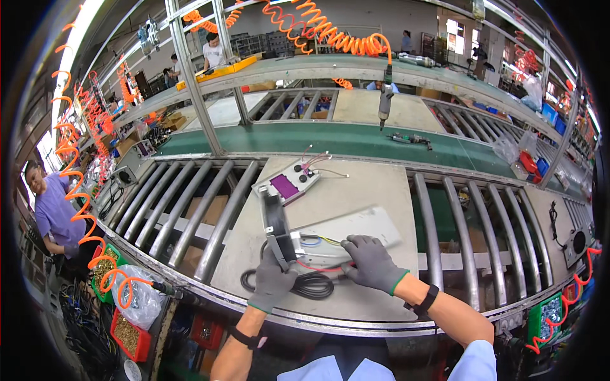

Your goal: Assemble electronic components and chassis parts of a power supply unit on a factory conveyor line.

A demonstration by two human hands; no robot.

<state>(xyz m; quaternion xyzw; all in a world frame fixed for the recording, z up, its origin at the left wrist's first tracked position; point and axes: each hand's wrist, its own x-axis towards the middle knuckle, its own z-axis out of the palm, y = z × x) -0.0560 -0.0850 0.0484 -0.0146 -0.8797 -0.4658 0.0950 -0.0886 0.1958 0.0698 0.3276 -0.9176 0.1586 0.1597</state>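
My left hand point(272, 282), in a grey glove, is closed on the lower edge of an upright black panel point(276, 222) with a metal frame. A white metal housing point(372, 228), somewhat blurred, lies beside it on the board. Yellow-green and blue wires point(321, 240) run between panel and housing, and a red wire point(321, 269) passes below. My gloved right hand point(375, 263) is closed at the housing's near edge, beside the wires; its fingertips are partly hidden. A coiled black power cord point(313, 285) lies between my hands. Behind stands a control panel point(289, 184) with purple face, black knobs and loose wires.
Metal rollers point(206, 213) flank the beige board point(394, 184) on both sides. A power screwdriver point(386, 101) hangs from an orange coiled hose above the green belt point(292, 136), where another tool point(412, 139) lies. Bins of screws point(130, 333) stand lower left; a person point(54, 209) is at far left.
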